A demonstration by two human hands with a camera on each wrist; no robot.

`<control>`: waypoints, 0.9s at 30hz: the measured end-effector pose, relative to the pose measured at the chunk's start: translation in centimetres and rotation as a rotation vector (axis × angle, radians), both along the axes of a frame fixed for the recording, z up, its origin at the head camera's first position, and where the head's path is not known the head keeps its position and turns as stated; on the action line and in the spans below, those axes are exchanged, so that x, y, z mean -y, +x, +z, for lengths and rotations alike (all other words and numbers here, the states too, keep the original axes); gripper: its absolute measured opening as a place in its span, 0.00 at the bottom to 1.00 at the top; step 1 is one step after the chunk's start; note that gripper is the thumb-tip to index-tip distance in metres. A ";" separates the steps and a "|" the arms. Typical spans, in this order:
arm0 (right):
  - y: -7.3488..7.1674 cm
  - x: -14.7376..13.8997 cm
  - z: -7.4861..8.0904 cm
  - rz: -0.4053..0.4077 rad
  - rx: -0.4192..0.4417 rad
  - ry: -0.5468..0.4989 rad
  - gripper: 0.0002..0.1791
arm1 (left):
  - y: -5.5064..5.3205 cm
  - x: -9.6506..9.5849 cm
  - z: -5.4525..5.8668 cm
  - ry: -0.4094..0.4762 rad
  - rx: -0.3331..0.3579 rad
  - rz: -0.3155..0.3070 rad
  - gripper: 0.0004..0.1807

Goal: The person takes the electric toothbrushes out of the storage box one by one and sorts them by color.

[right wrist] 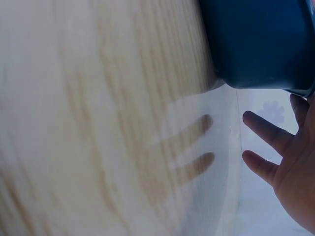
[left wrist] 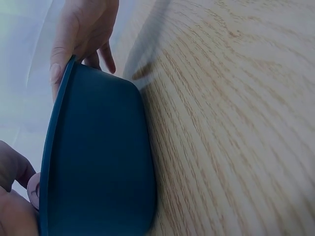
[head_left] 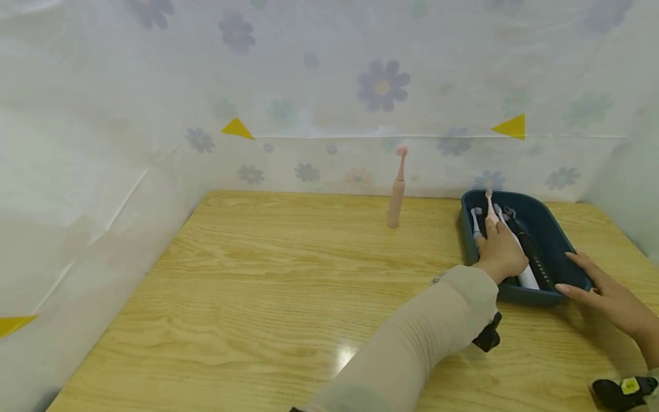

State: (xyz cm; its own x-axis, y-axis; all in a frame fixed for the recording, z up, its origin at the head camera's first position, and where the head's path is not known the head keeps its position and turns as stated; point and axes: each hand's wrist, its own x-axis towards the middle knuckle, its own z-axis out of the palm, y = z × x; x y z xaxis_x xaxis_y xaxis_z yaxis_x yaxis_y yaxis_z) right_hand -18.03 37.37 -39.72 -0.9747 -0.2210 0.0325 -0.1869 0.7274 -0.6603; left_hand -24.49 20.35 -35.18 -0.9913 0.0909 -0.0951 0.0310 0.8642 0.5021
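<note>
My left hand (head_left: 501,252) reaches into a dark blue box (head_left: 561,229) and grips a pink electric toothbrush (head_left: 490,209), its head pointing to the back. In the left wrist view, the rounded pink end (left wrist: 34,189) shows between the fingers at the rim. A grey-white toothbrush (head_left: 476,220), a white one (head_left: 528,279) and a black one (head_left: 539,266) lie beside it in the box, partly covered by the hand. My right hand (head_left: 612,297) spans the near right corner, thumb and a finger on the rim; its other fingers (right wrist: 268,132) stretch out straight and spread.
Another pink electric toothbrush (head_left: 395,203) stands upright on the wooden table (head_left: 247,286), left of the box. A flower-patterned sheet (head_left: 329,103) with yellow triangles rises behind the table. White sheeting (head_left: 92,171) hangs along the left side.
</note>
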 end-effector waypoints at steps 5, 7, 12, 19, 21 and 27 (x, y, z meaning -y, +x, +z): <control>0.0 0.3 0.1 -0.004 0.011 0.004 0.41 | 0.0 1.0 0.1 0.135 -0.050 -0.045 0.33; -0.1 0.3 0.0 -0.006 0.011 0.004 0.41 | 0.0 1.4 0.2 0.199 -0.046 -0.062 0.32; -0.1 0.0 -0.2 -0.016 0.010 0.033 0.41 | 0.4 2.4 0.8 0.342 -0.075 -0.117 0.33; -0.2 -0.2 -0.3 -0.038 0.023 0.068 0.42 | 1.2 3.3 2.4 0.558 -0.028 -0.110 0.36; -0.2 -0.2 -0.3 -0.040 0.027 0.071 0.42 | 1.5 3.5 2.8 0.666 0.048 -0.090 0.36; -0.4 -0.2 -0.6 -0.034 0.024 0.057 0.42 | 2.2 4.5 3.2 0.836 0.162 -0.077 0.34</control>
